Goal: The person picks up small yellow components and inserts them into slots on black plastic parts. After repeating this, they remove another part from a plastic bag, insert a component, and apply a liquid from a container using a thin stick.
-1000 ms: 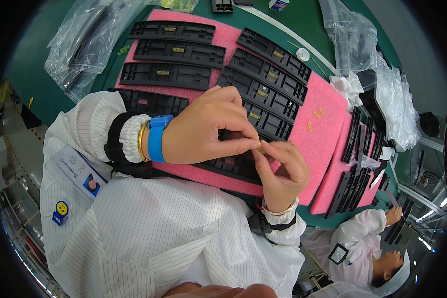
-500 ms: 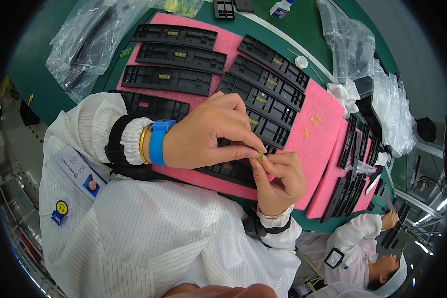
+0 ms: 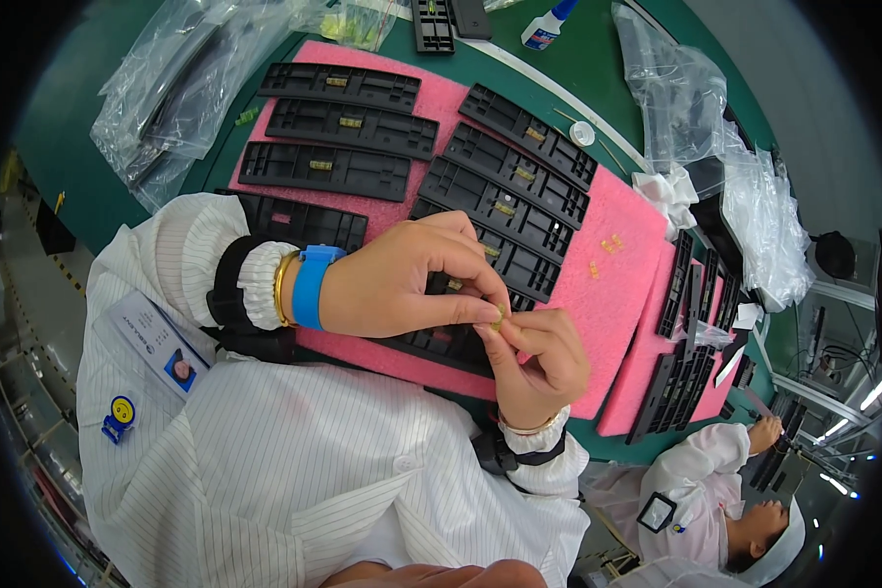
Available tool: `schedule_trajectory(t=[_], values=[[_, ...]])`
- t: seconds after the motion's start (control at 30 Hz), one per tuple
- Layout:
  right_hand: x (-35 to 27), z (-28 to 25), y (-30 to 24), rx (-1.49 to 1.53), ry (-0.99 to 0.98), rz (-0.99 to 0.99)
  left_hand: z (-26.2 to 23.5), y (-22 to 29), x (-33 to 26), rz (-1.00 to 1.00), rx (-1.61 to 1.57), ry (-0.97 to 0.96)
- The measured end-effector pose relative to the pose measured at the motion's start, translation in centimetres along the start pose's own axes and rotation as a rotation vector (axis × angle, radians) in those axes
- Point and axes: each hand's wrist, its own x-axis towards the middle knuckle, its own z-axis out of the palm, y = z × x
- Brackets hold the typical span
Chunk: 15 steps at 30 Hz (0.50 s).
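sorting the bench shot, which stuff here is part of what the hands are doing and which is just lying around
In hand:
left hand
right hand
small yellow part pinched between both
black trays
pink foam
loose yellow parts

Lying about:
plastic bags
glue bottle
white cap

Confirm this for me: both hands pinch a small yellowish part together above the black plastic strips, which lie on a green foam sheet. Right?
Not quite. The foam sheet under the black plastic strips is pink; only the table around it is green, as the head view shows. The rest holds: the left hand and the right hand pinch a small yellowish part together above the strips.
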Motion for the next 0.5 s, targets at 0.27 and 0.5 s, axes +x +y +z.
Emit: schedule_trajectory(t=[0.27, 0.5], values=[[0.39, 0.07, -0.12, -0.011, -0.004, 0.014, -0.44, -0.11, 0.27, -0.022, -0.011, -0.019], [0.54, 0.1, 0.12, 0.014, -0.005, -0.044, -0.02, 0.01, -0.06, -0.051, -0.044, 0.022]])
